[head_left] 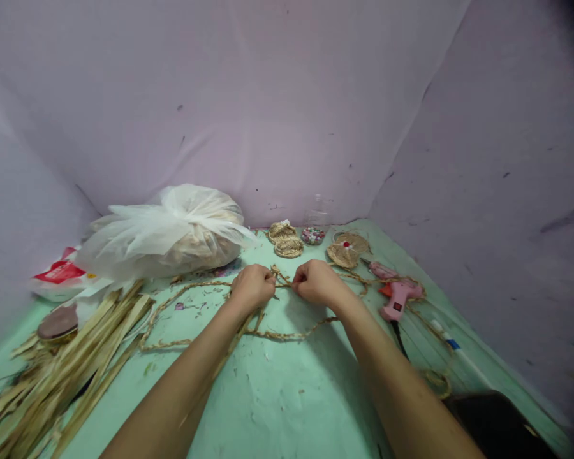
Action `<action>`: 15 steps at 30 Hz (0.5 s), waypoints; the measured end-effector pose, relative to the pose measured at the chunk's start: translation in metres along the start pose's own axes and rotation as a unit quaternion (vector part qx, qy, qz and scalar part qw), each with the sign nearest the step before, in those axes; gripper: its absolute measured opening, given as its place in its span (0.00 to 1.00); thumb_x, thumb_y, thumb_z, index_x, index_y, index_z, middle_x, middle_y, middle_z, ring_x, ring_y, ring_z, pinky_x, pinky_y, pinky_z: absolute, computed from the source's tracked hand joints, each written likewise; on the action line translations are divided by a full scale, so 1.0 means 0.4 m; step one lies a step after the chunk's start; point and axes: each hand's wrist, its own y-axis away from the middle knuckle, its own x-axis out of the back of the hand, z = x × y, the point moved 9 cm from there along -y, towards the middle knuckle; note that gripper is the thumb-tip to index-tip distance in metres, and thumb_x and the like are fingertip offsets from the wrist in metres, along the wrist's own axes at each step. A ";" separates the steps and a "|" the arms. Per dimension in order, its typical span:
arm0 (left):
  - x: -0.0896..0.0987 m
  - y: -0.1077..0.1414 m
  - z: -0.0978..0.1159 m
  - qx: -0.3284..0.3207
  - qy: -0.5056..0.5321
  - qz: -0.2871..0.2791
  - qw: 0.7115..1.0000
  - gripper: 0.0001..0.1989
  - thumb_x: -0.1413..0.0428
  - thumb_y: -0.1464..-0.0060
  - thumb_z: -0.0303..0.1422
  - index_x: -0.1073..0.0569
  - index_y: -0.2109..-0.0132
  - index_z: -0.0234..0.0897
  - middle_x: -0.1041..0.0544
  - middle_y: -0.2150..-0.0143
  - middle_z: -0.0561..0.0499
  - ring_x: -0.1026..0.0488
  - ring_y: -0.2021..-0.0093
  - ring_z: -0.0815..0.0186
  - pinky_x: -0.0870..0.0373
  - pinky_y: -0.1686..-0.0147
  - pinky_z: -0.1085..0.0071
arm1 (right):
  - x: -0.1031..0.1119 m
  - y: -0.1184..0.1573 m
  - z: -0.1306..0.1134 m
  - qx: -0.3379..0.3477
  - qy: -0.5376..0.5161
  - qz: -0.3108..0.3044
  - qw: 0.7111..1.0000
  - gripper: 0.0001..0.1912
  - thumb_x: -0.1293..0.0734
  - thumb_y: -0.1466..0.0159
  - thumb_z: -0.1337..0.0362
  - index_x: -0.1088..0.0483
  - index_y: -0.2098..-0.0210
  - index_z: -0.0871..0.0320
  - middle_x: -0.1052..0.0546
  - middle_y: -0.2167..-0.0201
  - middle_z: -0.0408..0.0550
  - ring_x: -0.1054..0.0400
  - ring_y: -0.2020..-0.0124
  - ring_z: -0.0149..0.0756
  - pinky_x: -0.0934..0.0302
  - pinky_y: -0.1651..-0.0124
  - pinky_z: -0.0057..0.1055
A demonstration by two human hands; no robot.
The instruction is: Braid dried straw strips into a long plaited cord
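Observation:
My left hand [252,287] and my right hand [314,282] are close together over the middle of the green table. Each is closed in a pinch on a braided fibre cord [282,335], and a short stretch of it runs between my fingers. A small knotted loop of the cord stands up just behind that stretch. More of the cord lies in wide loops on the table, to the left and right of my hands. Loose strands hang below my left hand. My fingertips are partly hidden.
Dried fibre strips [81,357] lie at left, before a tied white plastic bag [172,233]. Woven coils [287,245], a jar of beads [314,234] and a woven piece with a red bead [343,252] stand at the back. A pink glue gun [399,296] lies right, with a dark object [495,421] nearer.

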 end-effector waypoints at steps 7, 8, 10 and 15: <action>-0.032 0.013 -0.018 0.066 0.244 -0.173 0.952 0.11 0.50 0.58 0.35 0.39 0.82 0.35 0.49 0.88 0.59 0.53 0.87 0.76 0.55 0.85 0.76 | 0.061 0.012 -0.011 0.002 -0.088 0.132 0.987 0.12 0.39 0.49 0.71 0.27 0.67 0.59 0.24 0.69 0.50 0.32 0.67 0.37 0.43 0.66 0.28; -0.032 0.015 -0.018 0.073 0.261 -0.183 0.945 0.10 0.50 0.58 0.35 0.39 0.81 0.35 0.48 0.88 0.59 0.52 0.86 0.76 0.54 0.85 0.76 | 0.040 0.004 -0.011 -0.008 -0.152 0.107 0.982 0.12 0.40 0.49 0.71 0.28 0.68 0.59 0.24 0.71 0.49 0.32 0.70 0.35 0.42 0.68 0.27; -0.029 0.016 -0.019 0.080 0.280 -0.192 0.937 0.08 0.50 0.59 0.33 0.37 0.80 0.35 0.45 0.87 0.58 0.50 0.86 0.75 0.51 0.85 0.76 | -0.029 -0.015 -0.006 -0.057 -0.285 0.024 0.957 0.10 0.40 0.49 0.72 0.28 0.70 0.61 0.24 0.76 0.48 0.32 0.77 0.33 0.40 0.73 0.26; -0.035 0.015 -0.027 0.089 0.285 -0.203 0.933 0.06 0.50 0.59 0.32 0.34 0.78 0.33 0.43 0.86 0.57 0.50 0.86 0.76 0.53 0.85 0.77 | -0.141 -0.037 0.001 -0.139 -0.374 -0.063 0.915 0.04 0.36 0.50 0.69 0.31 0.78 0.63 0.27 0.84 0.50 0.33 0.82 0.33 0.38 0.79 0.26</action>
